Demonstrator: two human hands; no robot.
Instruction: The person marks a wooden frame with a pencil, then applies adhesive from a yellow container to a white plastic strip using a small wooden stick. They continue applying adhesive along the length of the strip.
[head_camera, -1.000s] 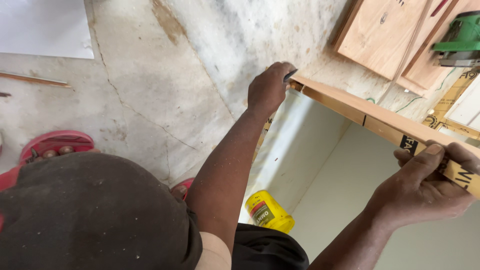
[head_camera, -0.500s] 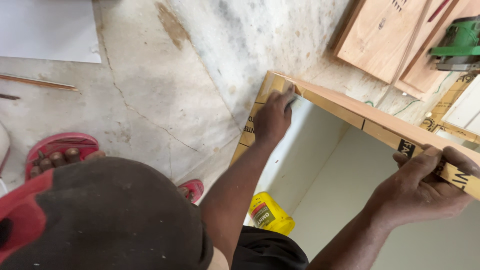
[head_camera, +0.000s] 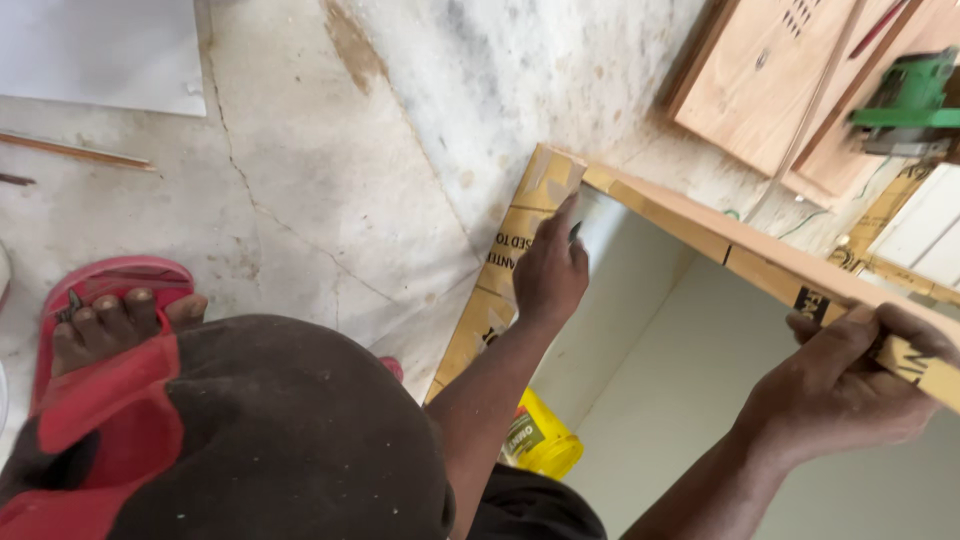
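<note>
Cabinet frame (head_camera: 640, 330), white inside with taped wooden edges, stands on the cracked floor (head_camera: 300, 200) below the person. Right hand (head_camera: 850, 385) is clamped around the top rail, steadying it. Left hand (head_camera: 548, 270) presses flat-fingered on the taped corner (head_camera: 545, 185), gripping nothing, seemingly seating that joint. A yellow glue bottle (head_camera: 540, 440) lies beneath the left forearm.

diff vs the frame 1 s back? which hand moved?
The left hand came off the frame's corner and slid down the taped side board, now pressing near its top. More of that board's taped edge shows. The right hand stayed gripping the top board. The yellow container on the floor and the green power tool kept their places.
</note>
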